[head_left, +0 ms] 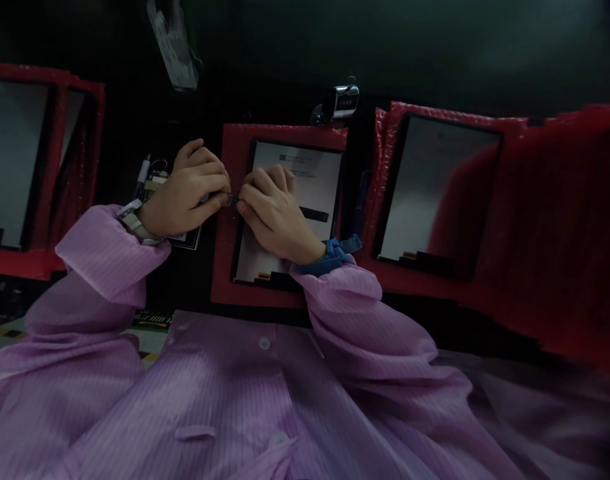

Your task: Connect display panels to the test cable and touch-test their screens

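My left hand (187,190) is closed in a pinch, its thumb and forefinger on one end of a small dark connector (231,199). From the other side my right hand (279,217) pinches the same connector, its fingers curled and its palm over a display panel (317,183). White and dark-edged, the panel lies on a red bubble-wrap sheet (226,267). Beneath my left hand and wrist, a circuit board (155,183) with wires shows in part. The connector's exact shape is mostly hidden by my fingertips.
More panels lie on red bubble wrap at the left (12,160) and right (419,180). A silver tally counter (345,100) sits behind the middle sheet. A white pen (143,170) is left of my left hand; a plastic bag (172,47) lies farther back.
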Tool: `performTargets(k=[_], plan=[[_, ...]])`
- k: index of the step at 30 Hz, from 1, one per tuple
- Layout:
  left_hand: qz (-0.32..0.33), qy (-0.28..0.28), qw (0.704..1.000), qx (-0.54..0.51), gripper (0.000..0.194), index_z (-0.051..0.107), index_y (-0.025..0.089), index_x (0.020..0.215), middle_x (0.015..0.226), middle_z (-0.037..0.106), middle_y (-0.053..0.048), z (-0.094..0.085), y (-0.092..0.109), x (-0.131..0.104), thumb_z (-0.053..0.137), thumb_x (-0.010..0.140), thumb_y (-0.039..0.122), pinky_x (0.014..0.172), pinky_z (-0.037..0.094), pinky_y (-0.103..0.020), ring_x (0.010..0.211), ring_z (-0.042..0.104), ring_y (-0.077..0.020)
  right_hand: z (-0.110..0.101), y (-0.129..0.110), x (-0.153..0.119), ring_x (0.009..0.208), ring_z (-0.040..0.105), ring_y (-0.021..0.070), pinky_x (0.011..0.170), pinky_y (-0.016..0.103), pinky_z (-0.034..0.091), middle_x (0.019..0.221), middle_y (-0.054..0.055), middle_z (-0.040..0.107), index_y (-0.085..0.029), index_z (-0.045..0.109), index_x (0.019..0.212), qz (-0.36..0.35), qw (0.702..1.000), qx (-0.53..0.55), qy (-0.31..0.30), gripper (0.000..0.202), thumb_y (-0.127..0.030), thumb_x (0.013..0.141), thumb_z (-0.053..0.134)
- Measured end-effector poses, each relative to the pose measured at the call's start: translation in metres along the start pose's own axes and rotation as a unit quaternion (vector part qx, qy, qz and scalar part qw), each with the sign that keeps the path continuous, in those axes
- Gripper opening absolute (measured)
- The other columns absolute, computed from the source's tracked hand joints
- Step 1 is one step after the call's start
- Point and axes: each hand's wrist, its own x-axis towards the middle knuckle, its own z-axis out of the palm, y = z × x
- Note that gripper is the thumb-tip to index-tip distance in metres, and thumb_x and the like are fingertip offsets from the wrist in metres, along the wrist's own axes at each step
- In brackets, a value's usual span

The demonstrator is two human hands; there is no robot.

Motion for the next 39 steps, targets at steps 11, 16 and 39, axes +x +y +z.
performTargets(k=[11, 16, 39], plan=[[0.015, 0.011, 1.0, 0.017, 0.029, 0.066, 0.023, 0.084, 0.09, 0.068, -0.003, 0.0008, 0.0013, 0.0005, 0.042, 0.093, 0.036, 0.118, 0.025, -0.06, 0.104, 0.061, -0.026, 0.0019, 0.0003, 0.0013, 0.108, 0.045, 0.025, 0.103, 0.049, 0.034, 0.106, 0.008, 0.056, -0.02, 0.054, 0.093, 0.003, 1.0, 0.006, 0.003, 0.031, -0.033, 0.105, 0.029], [0.018, 0.0, 1.0, 0.022, 0.03, 0.065, 0.022, 0.089, 0.093, 0.068, -0.002, -0.001, -0.0014, -0.0008, 0.041, 0.095, 0.039, 0.119, 0.022, -0.06, 0.104, 0.06, -0.0233, 0.0018, -0.0007, 0.0029, 0.11, 0.045, 0.0263, 0.104, 0.048, 0.032, 0.107, 0.009, 0.056, -0.019, 0.055, 0.093, 0.01, 1.0, -0.004, -0.008, 0.03, -0.032, 0.104, 0.031], [0.021, 0.002, 1.0, -0.021, 0.027, 0.068, 0.027, 0.081, 0.088, 0.072, 0.001, -0.0045, -0.0027, 0.0007, 0.051, 0.093, 0.044, 0.12, 0.019, -0.06, 0.101, 0.059, -0.0218, 0.0001, -0.0003, 0.0022, 0.112, 0.045, 0.0262, 0.107, 0.048, 0.031, 0.111, 0.008, 0.058, -0.021, 0.058, 0.096, 0.003, 1.0, 0.0, -0.026, 0.029, -0.033, 0.104, 0.033]])
